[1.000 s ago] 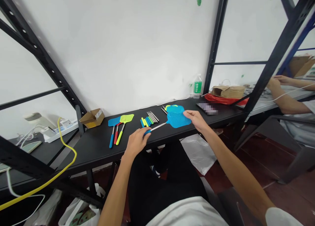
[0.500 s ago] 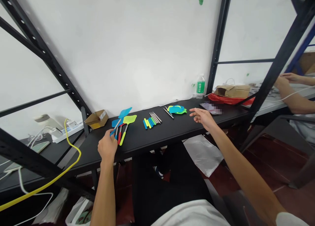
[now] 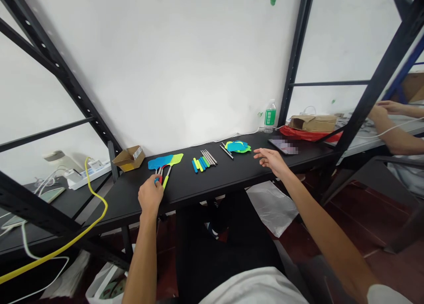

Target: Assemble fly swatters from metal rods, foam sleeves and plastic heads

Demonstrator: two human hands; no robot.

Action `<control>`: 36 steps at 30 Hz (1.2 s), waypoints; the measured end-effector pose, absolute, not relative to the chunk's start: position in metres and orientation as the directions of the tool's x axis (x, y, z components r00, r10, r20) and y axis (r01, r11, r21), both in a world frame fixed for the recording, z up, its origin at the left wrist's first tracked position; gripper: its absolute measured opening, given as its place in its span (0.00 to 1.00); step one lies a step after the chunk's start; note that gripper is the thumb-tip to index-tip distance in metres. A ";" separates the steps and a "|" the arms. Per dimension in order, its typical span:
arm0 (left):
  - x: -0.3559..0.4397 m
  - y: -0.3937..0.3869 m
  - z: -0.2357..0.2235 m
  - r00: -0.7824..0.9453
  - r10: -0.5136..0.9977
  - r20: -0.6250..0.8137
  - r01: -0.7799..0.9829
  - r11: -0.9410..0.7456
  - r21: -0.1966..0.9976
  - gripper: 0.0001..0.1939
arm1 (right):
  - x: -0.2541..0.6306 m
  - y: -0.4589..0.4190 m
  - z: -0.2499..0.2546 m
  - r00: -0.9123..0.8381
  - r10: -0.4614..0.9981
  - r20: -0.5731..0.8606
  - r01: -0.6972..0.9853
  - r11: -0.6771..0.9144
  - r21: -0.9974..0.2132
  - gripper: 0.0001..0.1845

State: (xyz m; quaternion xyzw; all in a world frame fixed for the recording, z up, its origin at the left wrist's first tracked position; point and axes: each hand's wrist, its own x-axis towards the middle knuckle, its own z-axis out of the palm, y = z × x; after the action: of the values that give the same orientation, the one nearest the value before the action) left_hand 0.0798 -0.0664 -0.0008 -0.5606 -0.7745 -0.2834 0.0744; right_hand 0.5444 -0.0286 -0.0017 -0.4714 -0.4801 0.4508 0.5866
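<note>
At the desk's left, my left hand (image 3: 151, 193) is closed around the handle end of a blue fly swatter (image 3: 164, 161), whose head lies flat over other swatters. A yellow-green fly swatter (image 3: 176, 158) lies beside it, and a red handle shows between them. My fingers hide most of the handles. My right hand (image 3: 272, 161) hovers over the desk's right part with fingers apart and nothing in it. Left of that hand lies a stack of blue and green swatter heads (image 3: 237, 146). Mid-desk are rows of coloured handle grips (image 3: 201, 164) and metal rods (image 3: 209, 157).
A small cardboard box (image 3: 130, 158) stands at the desk's left end, near a yellow cable (image 3: 102, 207). At the right are a water bottle (image 3: 270, 117) and a phone (image 3: 280, 146). Black shelf posts (image 3: 297, 56) flank the desk. Another person's arm (image 3: 394, 131) shows far right.
My left hand has lowered the blue fly swatter, which was raised and tilted, down onto the other swatters, shifting slightly right. My right hand has hardly moved.
</note>
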 end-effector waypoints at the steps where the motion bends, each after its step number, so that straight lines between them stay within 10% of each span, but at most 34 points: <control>1: 0.085 -0.068 0.002 -0.344 0.822 0.454 0.916 0.188 0.353 0.19 | 0.545 -0.028 -0.002 0.137 0.982 0.134 -0.073 0.145 -0.987 0.14; 10: 0.154 -0.031 -0.010 0.077 0.873 0.481 0.948 -0.213 0.236 0.20 | 0.547 -0.016 -0.020 0.151 0.982 0.112 0.030 0.109 -0.994 0.14; 36: 0.167 -0.023 -0.021 0.157 0.930 0.331 0.980 -0.189 0.067 0.22 | 0.539 -0.014 -0.029 0.050 0.967 0.251 0.534 0.186 -0.825 0.18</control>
State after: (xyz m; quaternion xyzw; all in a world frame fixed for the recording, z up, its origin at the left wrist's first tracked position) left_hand 0.1668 -0.0229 -0.0213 -0.7563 -0.6314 -0.1505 0.0817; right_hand 0.5392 -0.0136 -0.0290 -0.5853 -0.6408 0.2535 0.4272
